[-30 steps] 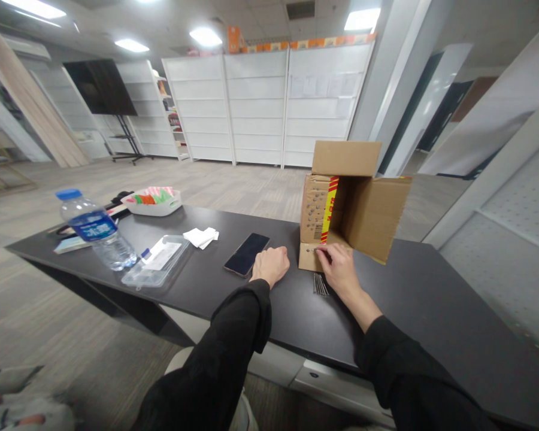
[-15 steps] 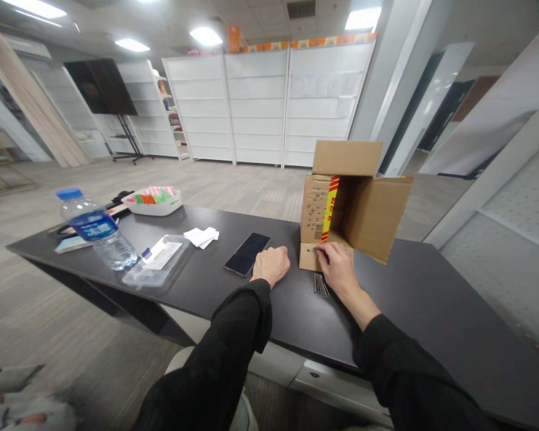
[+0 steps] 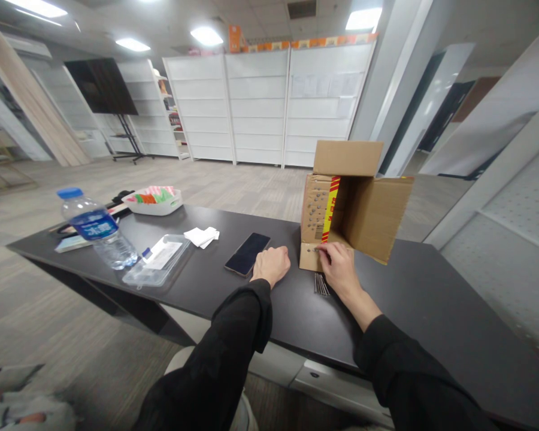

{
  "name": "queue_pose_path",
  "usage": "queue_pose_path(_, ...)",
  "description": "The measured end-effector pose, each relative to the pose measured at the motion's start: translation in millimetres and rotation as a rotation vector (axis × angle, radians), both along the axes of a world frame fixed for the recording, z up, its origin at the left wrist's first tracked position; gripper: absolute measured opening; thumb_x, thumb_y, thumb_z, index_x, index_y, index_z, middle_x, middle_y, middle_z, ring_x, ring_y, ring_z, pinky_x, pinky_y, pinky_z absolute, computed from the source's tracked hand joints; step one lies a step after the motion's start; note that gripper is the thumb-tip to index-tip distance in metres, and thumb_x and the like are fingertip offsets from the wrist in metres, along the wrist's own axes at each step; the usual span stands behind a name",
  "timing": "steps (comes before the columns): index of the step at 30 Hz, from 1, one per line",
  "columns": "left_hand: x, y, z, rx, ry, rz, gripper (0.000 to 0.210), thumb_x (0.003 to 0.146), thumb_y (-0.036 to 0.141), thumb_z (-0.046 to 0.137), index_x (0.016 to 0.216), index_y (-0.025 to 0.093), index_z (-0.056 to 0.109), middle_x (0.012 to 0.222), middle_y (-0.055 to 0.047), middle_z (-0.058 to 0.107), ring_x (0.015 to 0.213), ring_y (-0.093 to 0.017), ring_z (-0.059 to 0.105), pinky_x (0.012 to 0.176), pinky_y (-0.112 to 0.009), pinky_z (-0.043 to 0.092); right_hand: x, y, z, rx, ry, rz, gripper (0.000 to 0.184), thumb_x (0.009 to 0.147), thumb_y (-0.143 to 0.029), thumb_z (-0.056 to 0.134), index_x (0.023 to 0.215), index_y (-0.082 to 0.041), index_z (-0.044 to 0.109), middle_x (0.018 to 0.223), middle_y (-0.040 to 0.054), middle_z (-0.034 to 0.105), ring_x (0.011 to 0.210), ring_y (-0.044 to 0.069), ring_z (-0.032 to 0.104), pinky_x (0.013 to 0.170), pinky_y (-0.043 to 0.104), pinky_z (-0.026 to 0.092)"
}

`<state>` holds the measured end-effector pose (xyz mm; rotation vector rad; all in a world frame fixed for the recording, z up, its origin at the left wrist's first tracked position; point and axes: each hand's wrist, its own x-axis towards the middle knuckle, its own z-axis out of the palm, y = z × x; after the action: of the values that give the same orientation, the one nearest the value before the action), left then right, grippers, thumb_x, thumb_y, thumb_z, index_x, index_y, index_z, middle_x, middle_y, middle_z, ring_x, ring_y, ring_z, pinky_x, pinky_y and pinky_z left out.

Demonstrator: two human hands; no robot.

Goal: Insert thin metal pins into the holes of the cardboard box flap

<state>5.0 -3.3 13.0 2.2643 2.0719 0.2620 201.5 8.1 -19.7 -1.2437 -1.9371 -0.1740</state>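
My right hand (image 3: 338, 263) is closed in a pinch at the lower flap of an open cardboard box (image 3: 377, 209). A thin metal nail (image 3: 317, 249) shows at its fingertips, against the flap; most of it is hidden. Several dark spots mark the box's left flap (image 3: 314, 206). Just below the box, a small bunch of nails (image 3: 321, 285) lies on the table. My left hand (image 3: 272, 265) rests on the tabletop as a loose fist, beside a dark phone (image 3: 248, 254), and nothing shows in it.
On the dark table (image 3: 269, 317) stand a water bottle (image 3: 96, 227) and a white tray (image 3: 155, 203) of colourful packets. A clear plastic case (image 3: 159, 263) and folded white tissue (image 3: 201, 237) lie left of the phone. White shelving (image 3: 256, 114) stands behind.
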Motion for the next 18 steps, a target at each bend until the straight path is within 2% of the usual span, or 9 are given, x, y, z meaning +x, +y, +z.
queue_pose_path(7, 0.2, 0.4, -0.5, 0.011, 0.001, -0.004, 0.035, 0.091, 0.027, 0.032, 0.099, 0.022, 0.066, 0.094, -0.012, 0.071, 0.09, -0.028, 0.069, 0.076, -0.035, 0.049, 1.2, -3.4, 3.8, 0.006, 0.022, 0.006, 0.015, 0.09, -0.019, 0.047, 0.095, -0.021, 0.061, 0.095, 0.007, 0.066, 0.093, 0.024, 0.057, 0.083, 0.038, 0.039)
queue_pose_path(12, 0.5, -0.6, 0.2, -0.005, 0.013, 0.002, 0.035, 0.091, 0.026, 0.032, 0.1, 0.022, 0.066, 0.096, -0.011, 0.071, 0.092, -0.027, 0.068, 0.078, -0.034, 0.049, 3.0, -18.3, 13.6, -0.011, -0.078, 0.02, 0.016, 0.089, -0.018, 0.047, 0.097, -0.02, 0.061, 0.093, 0.0068, 0.067, 0.091, 0.025, 0.057, 0.081, 0.039, 0.038)
queue_pose_path(18, 0.9, -0.7, 0.2, -0.016, 0.009, 0.001, 0.036, 0.092, 0.027, 0.031, 0.101, 0.022, 0.066, 0.097, -0.012, 0.071, 0.093, -0.026, 0.068, 0.08, -0.035, 0.048, 12.5, -46.3, 26.8, -0.134, -0.181, 0.206, 0.013, 0.089, -0.022, 0.05, 0.096, -0.022, 0.06, 0.099, 0.0054, 0.067, 0.095, 0.023, 0.058, 0.085, 0.038, 0.038)
